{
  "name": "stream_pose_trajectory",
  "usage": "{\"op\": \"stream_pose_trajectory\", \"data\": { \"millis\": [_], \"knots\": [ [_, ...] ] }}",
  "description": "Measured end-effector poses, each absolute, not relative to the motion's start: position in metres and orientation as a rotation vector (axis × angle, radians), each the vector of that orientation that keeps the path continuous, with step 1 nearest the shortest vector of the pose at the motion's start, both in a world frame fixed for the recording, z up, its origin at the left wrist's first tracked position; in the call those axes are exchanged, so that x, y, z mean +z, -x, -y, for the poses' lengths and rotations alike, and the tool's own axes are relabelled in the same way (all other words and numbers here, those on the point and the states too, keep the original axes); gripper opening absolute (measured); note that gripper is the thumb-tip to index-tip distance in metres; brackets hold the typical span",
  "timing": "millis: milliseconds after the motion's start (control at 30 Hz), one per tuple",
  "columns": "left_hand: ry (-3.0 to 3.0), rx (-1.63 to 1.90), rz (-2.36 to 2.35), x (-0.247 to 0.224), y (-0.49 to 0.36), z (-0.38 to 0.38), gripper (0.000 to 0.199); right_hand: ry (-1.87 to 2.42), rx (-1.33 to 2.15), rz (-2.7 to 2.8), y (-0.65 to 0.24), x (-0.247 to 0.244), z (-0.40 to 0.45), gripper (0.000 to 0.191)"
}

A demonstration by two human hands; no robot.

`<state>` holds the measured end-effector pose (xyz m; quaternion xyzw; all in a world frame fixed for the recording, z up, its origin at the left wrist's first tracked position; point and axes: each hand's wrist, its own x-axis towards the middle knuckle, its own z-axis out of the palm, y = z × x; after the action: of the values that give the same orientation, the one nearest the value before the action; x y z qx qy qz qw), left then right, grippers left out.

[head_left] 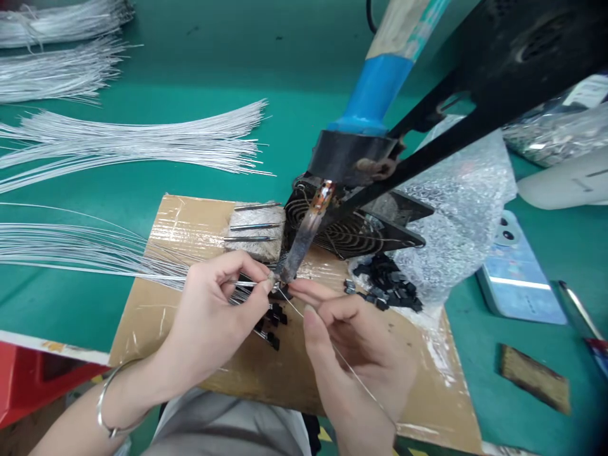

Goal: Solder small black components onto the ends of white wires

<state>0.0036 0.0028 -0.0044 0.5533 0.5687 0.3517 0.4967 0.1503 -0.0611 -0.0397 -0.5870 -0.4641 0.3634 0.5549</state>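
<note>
My left hand (223,313) pinches a thin grey-white wire (244,284) between thumb and forefinger, its end beside the tip of a soldering iron (306,240). The iron points down, held in a black clamp (354,152). In my right hand (361,345), a thin strand of solder wire (354,370) passes between thumb and fingers and reaches up to the iron's tip. Fingertips partly hide the joint there. Just below, several wire ends with small black connectors (273,316) lie on the cardboard (156,310).
Wire bundles (133,142) lie to the left. A fibrous pad with metal pins (254,234) sits beside a black fan (342,228). Loose black connectors (392,282) rest near bubble wrap (456,202). Rightward are a phone (520,272), a pen (582,310) and a brown block (534,377).
</note>
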Motion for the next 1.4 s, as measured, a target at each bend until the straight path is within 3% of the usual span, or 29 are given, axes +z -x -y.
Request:
{"op": "stream_pose_trajectory", "data": {
  "millis": [1400],
  "knots": [
    [-1.384,0.811,-1.435,0.0012,-0.0032,-0.0009,0.012,1.415,0.801,1.079,-0.1478,-0.0343,0.0618,0.02]
  ]
}}
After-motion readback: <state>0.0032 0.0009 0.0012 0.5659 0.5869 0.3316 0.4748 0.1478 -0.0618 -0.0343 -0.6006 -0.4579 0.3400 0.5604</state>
